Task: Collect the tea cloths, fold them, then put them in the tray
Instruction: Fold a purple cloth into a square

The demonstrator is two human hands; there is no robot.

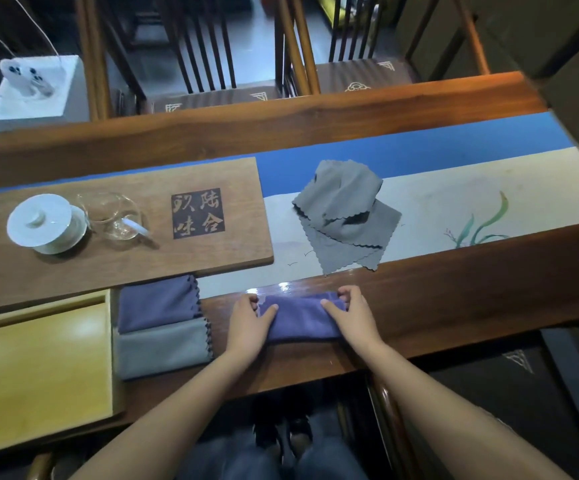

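A purple tea cloth (300,318) lies folded into a narrow band on the near edge of the wooden table. My left hand (248,325) grips its left end, thumb on top and fingers curled at the far edge. My right hand (350,315) grips its right end the same way. A crumpled grey cloth (345,216) lies loose on the table runner beyond my hands. Two folded cloths lie side by side left of my hands, one purple (158,304) and one grey (163,348). The yellow tray (39,368) sits at the near left, beside them.
A wooden tea board (191,251) at the left carries a white lidded cup (46,223) and a glass pitcher (115,216). A blue and cream table runner (454,202) crosses the table. Wooden chairs (212,57) stand behind the table.
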